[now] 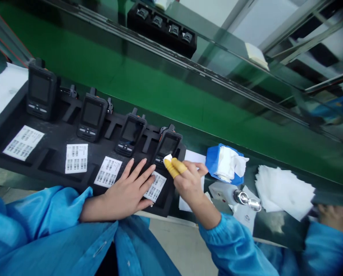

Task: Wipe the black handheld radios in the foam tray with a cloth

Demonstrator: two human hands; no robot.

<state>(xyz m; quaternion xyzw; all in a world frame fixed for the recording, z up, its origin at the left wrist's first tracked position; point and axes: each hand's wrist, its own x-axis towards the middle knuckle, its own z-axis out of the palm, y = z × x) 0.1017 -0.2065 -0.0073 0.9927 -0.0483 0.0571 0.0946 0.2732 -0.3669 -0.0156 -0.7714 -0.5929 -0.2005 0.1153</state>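
Observation:
My right hand (188, 180), with yellow finger cots (174, 167) on two fingers, presses a small white wipe (168, 157) at the lower front of the rightmost black handheld radio (169, 144). My left hand (134, 188) lies flat with fingers spread on the black foam tray (92, 182), partly over a barcode label sheet (158, 188). Farther left in the tray stand three more such radios, the nearest of them (130, 132) just beyond my left fingertips. Another barcode sheet (108, 171) lies left of that hand.
Right of the tray are a blue box of white wipes (211, 161), a bottle with a metal cap (225, 191) and a stack of white sheets (283, 189). A co-worker's hand (337, 218) shows at the right edge. Above the bench runs a shelf holding a black foam block (160, 36).

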